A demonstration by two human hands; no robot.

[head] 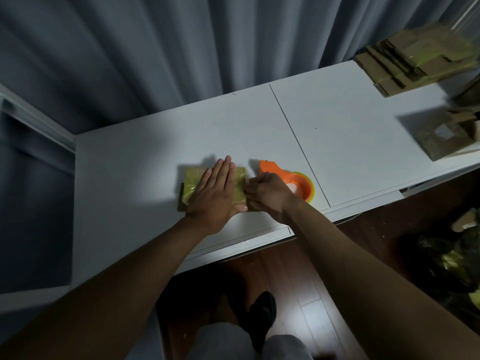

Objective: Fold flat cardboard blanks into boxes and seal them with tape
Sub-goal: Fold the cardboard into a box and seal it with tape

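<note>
Left grip (pixel 217 193) is released: palm flat, fingers straight and together, pressing down on top of the box (pixel 214 187). Right grip (pixel 265 190) is clenched at the box's right end, fingertips curled in against that end; looks like I'm pinching or rubbing down a tape end there, but the tape between the fingers is hidden, so I cannot tell exactly what it's holding.

Box sits on the white table (pixel 155 157), near its front edge. Tape dispenser (pixel 288 181) lies just right of the box, behind my right hand, apparently not in my hand.

Step as I read it: sealing the right end. To do it well:
- keep the left palm loading the top so the flaps stay shut and the box doesn't skate on the smooth tabletop
- wrap the tape tail over the edge and rub outward from the middle, so no bubbles or lifted corners
- press hardest along the cardboard edge, where film tends to peel

Materials: box is small, flat, rectangular, brown cardboard, top skinned in glossy yellowish film that catches light and shows wrinkles at its left end. Dispenser is hard orange plastic, round body, with a yellow-green tape roll. Table is matte white with a thin seam right of the dispenser.

Far right of the box: a stack of flat blanks (pixel 405 63) and more cardboard (pixel 444 136), blurred.
</note>
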